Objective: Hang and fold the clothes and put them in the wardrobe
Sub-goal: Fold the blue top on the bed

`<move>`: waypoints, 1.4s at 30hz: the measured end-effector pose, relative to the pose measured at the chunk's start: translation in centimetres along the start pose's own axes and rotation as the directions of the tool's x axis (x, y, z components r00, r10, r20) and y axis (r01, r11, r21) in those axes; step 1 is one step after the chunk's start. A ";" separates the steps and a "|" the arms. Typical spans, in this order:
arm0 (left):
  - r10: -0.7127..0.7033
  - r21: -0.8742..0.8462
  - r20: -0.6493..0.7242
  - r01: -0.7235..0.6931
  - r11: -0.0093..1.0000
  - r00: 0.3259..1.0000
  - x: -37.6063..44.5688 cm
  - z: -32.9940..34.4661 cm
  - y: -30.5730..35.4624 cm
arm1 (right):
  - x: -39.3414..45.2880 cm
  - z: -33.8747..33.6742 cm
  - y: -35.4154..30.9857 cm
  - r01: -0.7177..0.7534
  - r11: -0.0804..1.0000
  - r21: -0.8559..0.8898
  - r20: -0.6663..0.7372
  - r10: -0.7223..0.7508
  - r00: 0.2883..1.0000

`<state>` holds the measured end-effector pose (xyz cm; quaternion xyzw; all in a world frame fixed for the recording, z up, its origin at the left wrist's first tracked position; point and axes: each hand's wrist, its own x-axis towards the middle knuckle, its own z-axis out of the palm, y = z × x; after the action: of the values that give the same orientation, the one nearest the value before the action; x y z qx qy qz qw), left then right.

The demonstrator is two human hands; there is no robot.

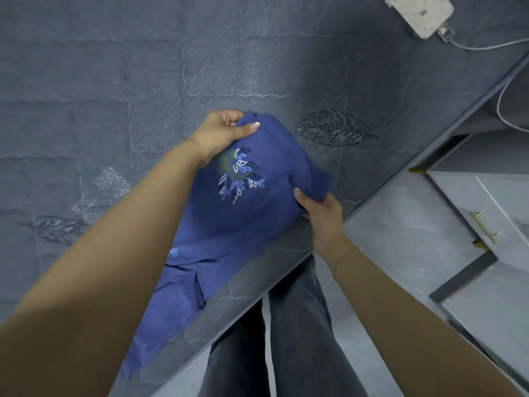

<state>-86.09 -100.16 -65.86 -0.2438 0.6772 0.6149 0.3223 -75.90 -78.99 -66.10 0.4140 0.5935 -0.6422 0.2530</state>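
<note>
Bed (114, 81) fills most of the view, covered by a grey-blue quilted spread with stitched leaf motifs; its edge runs diagonally from lower left to upper right.

Blue garment (229, 224) with a white and light-blue leaf print lies over the bed near that edge, its upper part lifted and bunched. Lower end trails toward the bed edge, partly covered by the left forearm; garment type hard to make out.

Pale cabinet (472, 224) stands right of the bed, with a gold handle (485, 227); cut off at the frame's right side.

Person's legs in dark trousers (286, 339) show below, between bed and cabinet.

Left hand (220, 130) grips the garment's top corner, thumb over the cloth, fingers curled behind. Right hand (320, 207) pinches the garment's right-side fold, fingertips hidden in the fabric.

White speckled device (418, 12) rests on the bed at top right, cut off by the frame, with a white cable (486, 47) plugged into it.
</note>
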 end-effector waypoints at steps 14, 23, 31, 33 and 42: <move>0.005 0.122 0.147 -0.023 0.992 0.989 -21.6 -18.5 -10.9 | -19.5 8.4 12.5 0.639 0.672 -0.375 0.519 -0.419 0.745; 0.181 0.790 -0.079 -0.049 0.611 0.980 -26.8 -25.1 -26.8 | -19.6 14.0 26.8 0.896 0.105 -0.432 0.888 0.223 0.402; 0.308 0.668 -0.263 -0.058 0.742 0.914 -26.1 -24.1 -30.0 | -17.8 13.6 27.9 0.873 -0.450 -0.187 0.959 0.108 0.261; 0.233 0.480 -0.366 -0.031 0.877 0.901 -25.7 -23.8 -30.1 | -17.1 14.8 28.5 0.820 -0.564 -0.092 0.951 0.194 0.240; -0.155 0.226 -0.277 0.221 0.949 0.948 -26.9 -23.4 -29.6 | -18.8 17.3 24.3 0.944 0.018 -0.330 0.940 -0.089 0.330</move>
<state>-49.65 -128.80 -65.23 -0.3415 0.7598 0.4525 0.3184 -50.12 -103.02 -64.70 -0.3954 0.7913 -0.3260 0.3337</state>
